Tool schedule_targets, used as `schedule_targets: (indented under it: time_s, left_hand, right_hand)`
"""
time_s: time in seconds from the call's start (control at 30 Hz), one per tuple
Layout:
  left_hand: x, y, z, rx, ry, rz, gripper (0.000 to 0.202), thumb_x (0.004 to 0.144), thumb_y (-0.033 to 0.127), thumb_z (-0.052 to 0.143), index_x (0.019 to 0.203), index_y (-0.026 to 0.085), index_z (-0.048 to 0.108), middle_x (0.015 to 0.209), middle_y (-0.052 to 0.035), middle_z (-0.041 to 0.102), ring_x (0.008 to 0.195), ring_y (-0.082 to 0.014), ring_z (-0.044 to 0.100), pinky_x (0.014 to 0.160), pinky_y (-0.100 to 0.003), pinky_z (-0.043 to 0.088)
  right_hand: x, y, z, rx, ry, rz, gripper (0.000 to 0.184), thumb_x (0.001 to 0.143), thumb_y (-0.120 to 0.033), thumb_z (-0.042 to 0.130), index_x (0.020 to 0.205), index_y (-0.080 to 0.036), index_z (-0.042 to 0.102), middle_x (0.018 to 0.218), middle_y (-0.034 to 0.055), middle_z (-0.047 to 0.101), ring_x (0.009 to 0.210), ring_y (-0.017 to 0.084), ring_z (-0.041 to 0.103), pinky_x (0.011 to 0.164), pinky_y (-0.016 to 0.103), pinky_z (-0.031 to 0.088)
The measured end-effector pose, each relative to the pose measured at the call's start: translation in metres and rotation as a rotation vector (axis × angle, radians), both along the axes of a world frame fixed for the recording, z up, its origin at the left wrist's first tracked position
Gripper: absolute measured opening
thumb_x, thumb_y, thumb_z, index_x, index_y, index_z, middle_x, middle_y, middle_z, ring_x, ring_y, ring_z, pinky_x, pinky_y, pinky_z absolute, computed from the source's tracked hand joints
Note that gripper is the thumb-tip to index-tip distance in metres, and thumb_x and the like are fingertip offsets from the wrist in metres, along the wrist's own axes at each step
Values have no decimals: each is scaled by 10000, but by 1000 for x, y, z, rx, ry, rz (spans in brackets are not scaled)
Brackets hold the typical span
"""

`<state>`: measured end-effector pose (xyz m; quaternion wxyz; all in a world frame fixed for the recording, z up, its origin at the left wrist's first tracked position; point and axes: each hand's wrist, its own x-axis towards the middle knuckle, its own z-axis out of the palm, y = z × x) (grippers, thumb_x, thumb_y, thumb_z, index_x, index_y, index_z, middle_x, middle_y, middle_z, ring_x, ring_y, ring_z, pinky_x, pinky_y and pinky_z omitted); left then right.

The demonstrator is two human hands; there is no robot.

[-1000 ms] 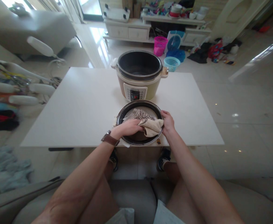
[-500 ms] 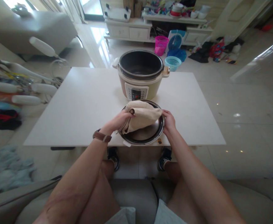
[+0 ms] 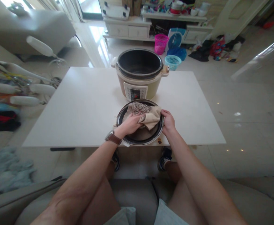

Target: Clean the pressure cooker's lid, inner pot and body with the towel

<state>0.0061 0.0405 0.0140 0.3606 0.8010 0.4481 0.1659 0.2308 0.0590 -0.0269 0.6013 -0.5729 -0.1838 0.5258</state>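
A round cooker lid point(image 3: 141, 136) lies with its inner side up near the table's front edge, with a dark ring around its rim. My right hand point(image 3: 169, 122) grips the lid's right edge, fingers partly hidden behind it. My left hand point(image 3: 131, 124) presses a beige cloth point(image 3: 152, 117) with a brown pattern against the inside of the lid, its fingertips partly covered by a fold. Just behind the lid stands an electric pressure cooker point(image 3: 139, 83), uncovered, its dark inner pot point(image 3: 139, 64) showing.
The white table point(image 3: 80, 109) holds the cooker and lid. A small dark-orange object point(image 3: 159, 141) lies by the lid at the front edge. Beyond the table are a pink basket point(image 3: 161, 43) and a light-blue basket point(image 3: 172, 62). An exercise machine point(image 3: 40, 47) stands at left.
My left hand has moved right and inward over the lid, pushing the cloth down and showing its patterned side. My right hand keeps its place on the lid's edge.
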Motion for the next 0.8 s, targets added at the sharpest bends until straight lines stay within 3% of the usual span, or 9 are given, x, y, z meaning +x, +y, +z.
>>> schedule_targets:
  time_s: [0.1, 0.23, 0.33, 0.43, 0.53, 0.63, 0.73, 0.8]
  left_hand:
    - [5, 1, -10, 16, 130, -63, 614, 974, 273, 519, 1584, 212, 540, 1734, -111, 414, 1677, -315, 221, 1358, -606, 126]
    - [6, 0, -4, -29, 126, -110, 602, 976, 291, 511, 1570, 221, 568, 1710, -98, 457, 1672, -320, 239, 1362, -580, 120]
    - [1, -5, 7, -161, 54, -186, 518, 960, 319, 520, 1442, 248, 694, 1635, -65, 565, 1636, -321, 334, 1366, -552, 137]
    - [-10, -10, 15, -331, -114, -196, 451, 889, 346, 598, 1282, 228, 784, 1472, -61, 711, 1484, -329, 557, 1320, -491, 327]
    - [-27, -11, 20, -483, -367, 34, 435, 841, 350, 611, 1196, 182, 798, 1288, -91, 801, 1289, -343, 704, 1191, -495, 513]
    - [-46, -8, 26, -659, -666, 303, 483, 901, 427, 521, 1196, 141, 776, 1170, -154, 824, 1189, -365, 756, 1102, -562, 580]
    - [-53, -7, 32, -724, -948, 390, 536, 934, 478, 501, 1251, 122, 746, 1180, -169, 817, 1236, -367, 740, 1135, -576, 560]
    - [-50, -7, 35, -749, -1125, 422, 532, 921, 460, 541, 1283, 118, 729, 1204, -156, 814, 1284, -366, 717, 1176, -564, 530]
  right_hand:
    - [-1, 1, -2, 9, 3, 4, 281, 588, -330, 832, 802, -251, 667, 775, -31, 749, 794, 199, 694, 758, 343, 580]
    - [0, 2, -4, -9, 17, -10, 282, 591, -311, 822, 818, -250, 665, 747, -47, 724, 765, 181, 681, 757, 330, 565]
    - [3, 2, -4, -17, -5, 5, 313, 601, -327, 835, 847, -252, 657, 736, -58, 709, 749, 178, 669, 751, 333, 556]
    - [6, 1, 0, -12, -66, 38, 328, 613, -349, 851, 866, -244, 670, 744, -43, 722, 755, 190, 666, 740, 345, 549]
    - [5, 1, 5, -19, -91, 29, 302, 623, -342, 848, 856, -239, 684, 729, -33, 726, 748, 195, 663, 709, 338, 539]
    - [3, 3, 9, -33, -126, 34, 279, 634, -335, 840, 845, -240, 684, 736, -28, 726, 747, 195, 660, 712, 336, 537]
    - [3, 6, 17, -17, -304, 63, 225, 672, -365, 801, 817, -234, 691, 749, -14, 717, 788, 204, 653, 795, 363, 547]
    - [4, 6, 28, 96, -526, 61, 213, 731, -414, 752, 825, -226, 717, 845, 19, 749, 904, 224, 665, 923, 401, 543]
